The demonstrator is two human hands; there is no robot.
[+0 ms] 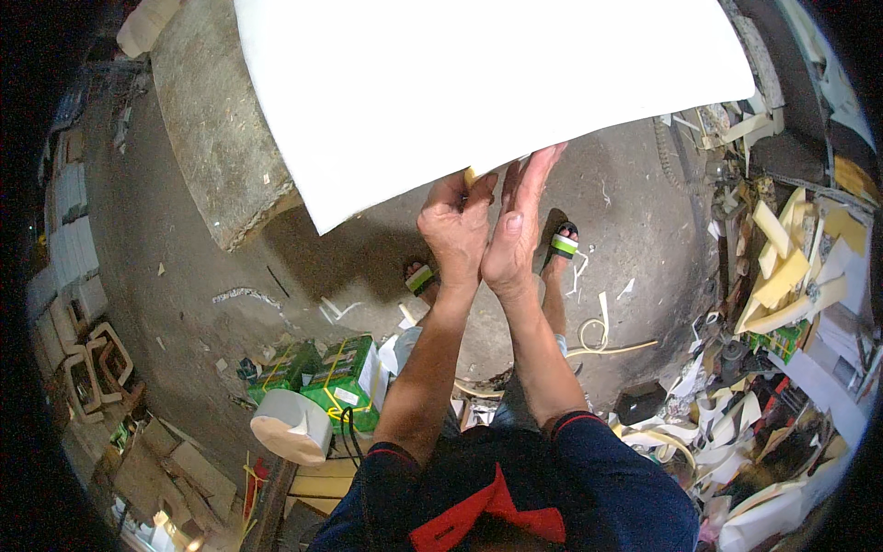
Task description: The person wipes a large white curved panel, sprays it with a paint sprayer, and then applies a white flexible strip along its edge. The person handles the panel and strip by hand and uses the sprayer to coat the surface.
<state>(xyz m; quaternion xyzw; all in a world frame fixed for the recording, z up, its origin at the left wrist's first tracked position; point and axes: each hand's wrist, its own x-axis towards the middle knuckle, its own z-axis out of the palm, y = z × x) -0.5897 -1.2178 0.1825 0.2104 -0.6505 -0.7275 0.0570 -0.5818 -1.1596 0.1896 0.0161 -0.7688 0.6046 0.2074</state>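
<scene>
A large, bright white sheet lies over a worn grey tabletop, its near edge overhanging toward me. At that edge my left hand is closed, thumb and fingers bent together. A small yellowish piece shows at its fingertips, partly under the sheet; its kind cannot be made out. My right hand is beside it, heel against the left hand. Its fingers are stretched out and reach up to the sheet's edge, the tips touching or just under it.
Green packages tied with yellow strap and a white roll stand at the lower left. Cream foam offcuts and white scraps are heaped at the right. A curled strip lies on the floor near my feet.
</scene>
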